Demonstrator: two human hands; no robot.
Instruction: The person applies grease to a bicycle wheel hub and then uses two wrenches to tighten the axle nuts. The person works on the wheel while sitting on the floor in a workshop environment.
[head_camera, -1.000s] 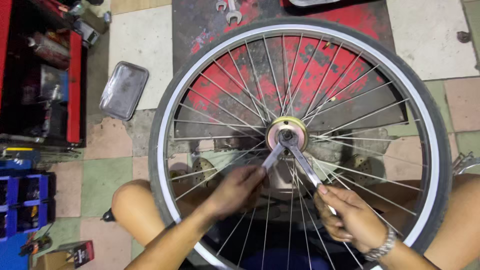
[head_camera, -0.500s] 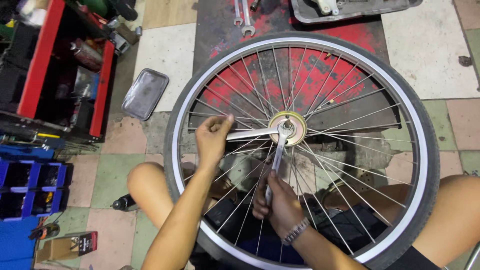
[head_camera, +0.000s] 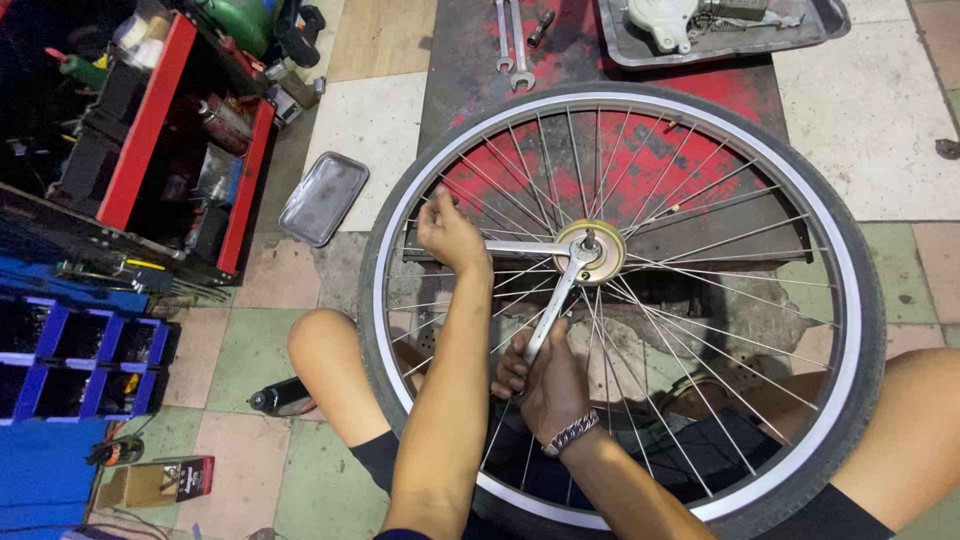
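both hands are closed tight, the left hand (head_camera: 450, 235) on one wrench (head_camera: 525, 247), the right hand (head_camera: 540, 380) on another (head_camera: 555, 300) at the hub (head_camera: 590, 250), where either could slip off into the spokes (head_camera: 700, 330).

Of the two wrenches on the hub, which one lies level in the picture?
The left hand's wrench lies level toward the hub; the right hand's wrench slants down.

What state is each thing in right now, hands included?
Left hand: closed on one wrench, level, at the hub.
Right hand: closed on a second wrench, angled up to the hub.
Wheel: flat across the knees.
Small tray: on the floor.
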